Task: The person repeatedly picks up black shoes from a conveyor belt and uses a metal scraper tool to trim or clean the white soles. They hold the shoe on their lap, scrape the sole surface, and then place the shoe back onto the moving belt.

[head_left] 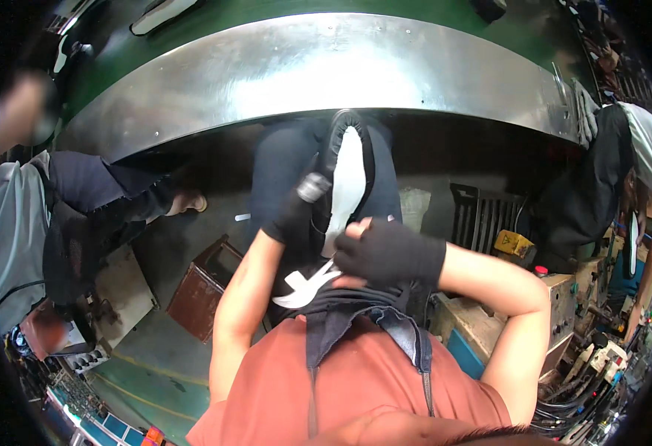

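Note:
A black shoe (349, 175) lies sole-up on my lap, its white bottom facing me and its toe by the bench edge. My left hand (301, 204), in a black fingerless glove with silvery wrapping on a finger, grips the shoe's left side. Close to the heel is my right hand (389, 253), in a similar glove, with its fingers curled. From it a pale hammer-like tool (307, 286) points left, its head above my dark apron. My right fingers partly cover the tool's handle and the heel end.
A shiny metal bench edge (318, 67) curves in front, with a green surface (445, 11) beyond. Other people sit left and right. A brown box (199, 290) stands on the floor to my left; a dark slatted crate (482, 215) and a machine (556, 305) are on my right.

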